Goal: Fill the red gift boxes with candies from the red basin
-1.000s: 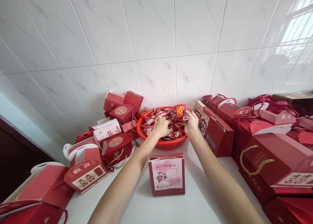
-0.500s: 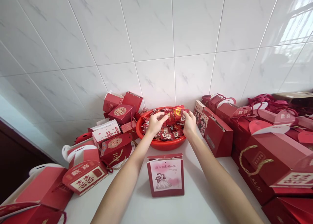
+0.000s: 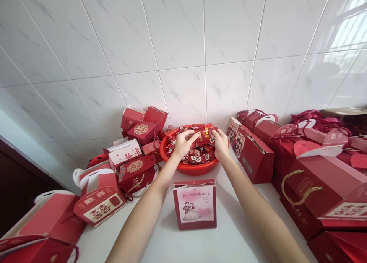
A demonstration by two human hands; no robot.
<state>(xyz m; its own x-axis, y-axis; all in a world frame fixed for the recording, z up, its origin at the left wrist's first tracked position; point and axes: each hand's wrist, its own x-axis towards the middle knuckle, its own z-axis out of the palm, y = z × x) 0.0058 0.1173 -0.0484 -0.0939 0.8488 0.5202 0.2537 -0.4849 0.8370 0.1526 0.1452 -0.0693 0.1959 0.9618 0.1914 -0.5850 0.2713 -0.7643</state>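
Several red wrapped candies fill a red basin (image 3: 197, 169) near the wall. Over the basin's left part is my left hand (image 3: 184, 142), thumb and fingers closed on the left end of a red candy packet (image 3: 204, 136). My right hand (image 3: 220, 143) pinches the right side of the same packet at the basin's right rim. In front of the basin, between my forearms, a small red gift box (image 3: 195, 205) with a pink front and a drawn couple stands upright on the white table (image 3: 223, 244).
Red gift boxes (image 3: 137, 171) are piled on the left side. More red boxes (image 3: 321, 179), some with rope handles, crowd the right side. A box with a cartoon couple (image 3: 236, 138) stands right of the basin. Behind everything is a tiled wall (image 3: 183, 37).
The packet between my hands has turned a little, and its yellow mark shows less. My hands have stayed nearly in place. The whole view has shifted very slightly.
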